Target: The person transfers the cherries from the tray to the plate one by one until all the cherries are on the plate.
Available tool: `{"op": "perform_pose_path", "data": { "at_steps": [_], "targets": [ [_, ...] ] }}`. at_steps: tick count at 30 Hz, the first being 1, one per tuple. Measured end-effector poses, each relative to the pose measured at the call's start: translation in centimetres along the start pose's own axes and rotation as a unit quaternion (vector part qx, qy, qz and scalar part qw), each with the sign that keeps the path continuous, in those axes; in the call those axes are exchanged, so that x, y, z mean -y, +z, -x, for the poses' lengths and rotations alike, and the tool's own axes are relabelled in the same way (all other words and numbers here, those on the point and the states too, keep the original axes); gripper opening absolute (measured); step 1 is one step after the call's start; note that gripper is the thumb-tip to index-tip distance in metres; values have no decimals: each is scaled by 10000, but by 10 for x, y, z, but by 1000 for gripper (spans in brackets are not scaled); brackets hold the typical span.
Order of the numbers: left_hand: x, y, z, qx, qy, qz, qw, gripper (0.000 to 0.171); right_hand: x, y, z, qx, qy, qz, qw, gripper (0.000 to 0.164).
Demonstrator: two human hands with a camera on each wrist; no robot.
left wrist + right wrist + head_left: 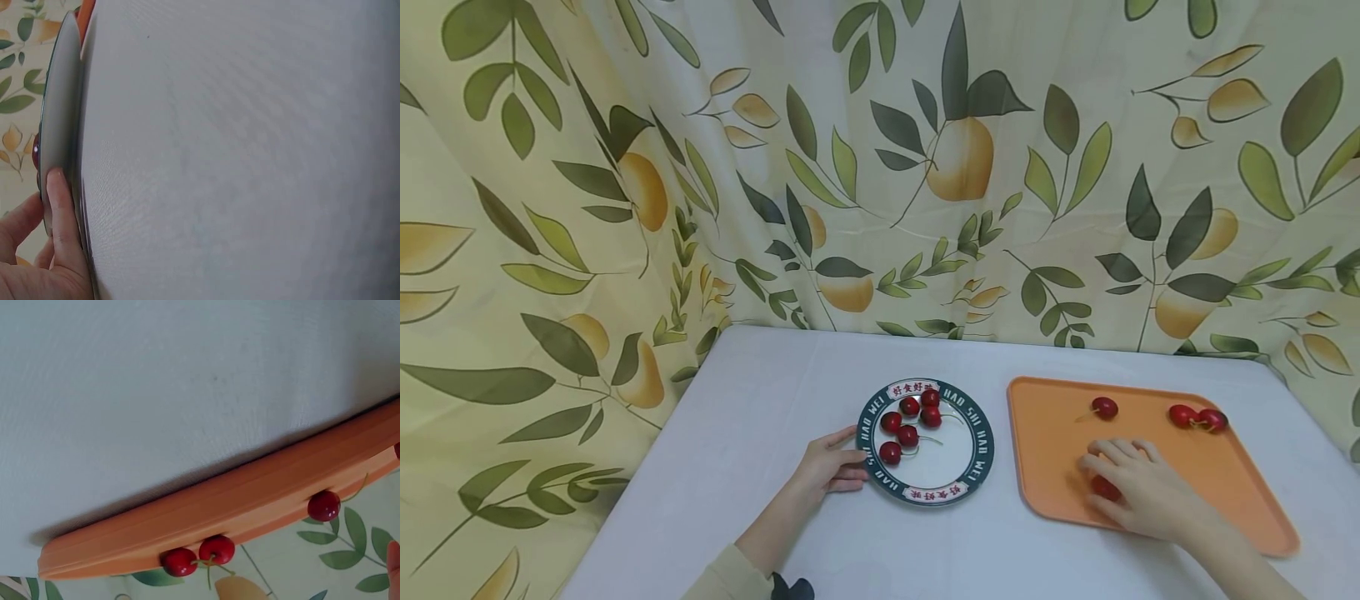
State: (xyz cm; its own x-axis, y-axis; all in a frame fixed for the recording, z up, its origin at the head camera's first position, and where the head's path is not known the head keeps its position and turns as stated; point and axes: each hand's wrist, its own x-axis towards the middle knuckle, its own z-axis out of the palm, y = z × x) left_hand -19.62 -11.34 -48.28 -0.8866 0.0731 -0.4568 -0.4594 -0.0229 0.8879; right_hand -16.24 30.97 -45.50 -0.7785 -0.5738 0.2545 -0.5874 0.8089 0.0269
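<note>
My left hand [829,467] grips the left rim of a round plate [977,442] with a dark green patterned border. Its thumb and a finger lie on either side of that rim in the left wrist view. Several red cherries [907,436] with stems are on the plate. Over the near part of an orange tray [1052,483], my right hand [1150,496] hovers with slightly bent fingers around a cherry [1105,488], which it partly hides. In the right wrist view a fingertip [394,569] shows apart from the cherry at the right edge.
A single cherry [1104,407] lies farther back on the tray, and a pair, a left cherry [1183,416] and a right cherry [1212,420], sits toward its far right corner. White cloth covers the table [805,367]. Behind it hangs a leaf-and-fruit patterned curtain [850,67].
</note>
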Motion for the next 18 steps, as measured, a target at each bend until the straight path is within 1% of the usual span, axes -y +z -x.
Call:
{"op": "perform_pose_path", "data": {
  "at_steps": [5,9,12,14,16,18],
  "targets": [
    [0,0,0,8,-4,1,10000,62,0,0,1,136,171,27,9998,47],
    [1,0,0,32,-2,13,10000,62,-3,-1,4,535,511,-61,9972,51],
    [-8,1,10,53,12,8,10000,61,-5,-3,5,776,744,-76,9942,54],
    [-12,2,15,64,19,-9,10000,60,-7,-3,7,773,789,-29,9939,56],
    [-12,2,15,65,18,-18,10000,60,-9,-2,9,692,805,-13,9944,58],
    [-7,1,9,59,13,-7,10000,61,-13,-1,12,641,841,0,9944,59]
  ]
}}
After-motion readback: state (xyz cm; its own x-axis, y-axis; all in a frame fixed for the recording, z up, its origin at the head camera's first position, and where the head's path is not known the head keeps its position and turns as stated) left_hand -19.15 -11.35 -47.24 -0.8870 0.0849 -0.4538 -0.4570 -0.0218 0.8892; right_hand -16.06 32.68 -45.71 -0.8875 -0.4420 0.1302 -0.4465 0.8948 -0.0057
